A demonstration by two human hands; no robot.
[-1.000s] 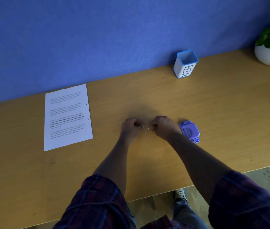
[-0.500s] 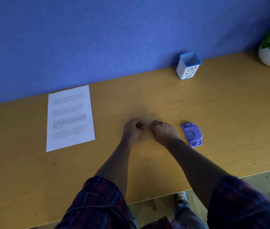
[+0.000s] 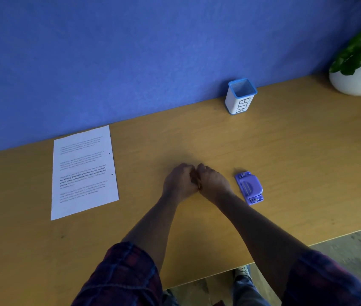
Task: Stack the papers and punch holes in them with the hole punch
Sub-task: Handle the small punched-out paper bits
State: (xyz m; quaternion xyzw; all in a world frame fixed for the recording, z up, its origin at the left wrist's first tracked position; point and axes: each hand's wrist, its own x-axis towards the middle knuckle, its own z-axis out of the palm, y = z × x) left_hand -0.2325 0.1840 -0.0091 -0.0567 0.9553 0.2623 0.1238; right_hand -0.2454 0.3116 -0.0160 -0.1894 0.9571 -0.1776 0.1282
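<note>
A stack of printed white papers lies flat on the wooden table at the left, with two small dark holes along its right edge. The purple hole punch rests on the table just right of my hands. My left hand and my right hand sit knuckle to knuckle at the table's middle, both with fingers curled shut. What lies between the fingers is hidden. Neither hand touches the papers or the punch.
A small white box with a blue rim, marked BIN, stands by the blue wall at the back. A white plant pot with green leaves sits at the far right. The table's front edge runs close to my sleeves.
My two hands have closed the small gap between them and now press together. A small white speck seen between them a second ago is out of sight. Papers and punch stay put.
</note>
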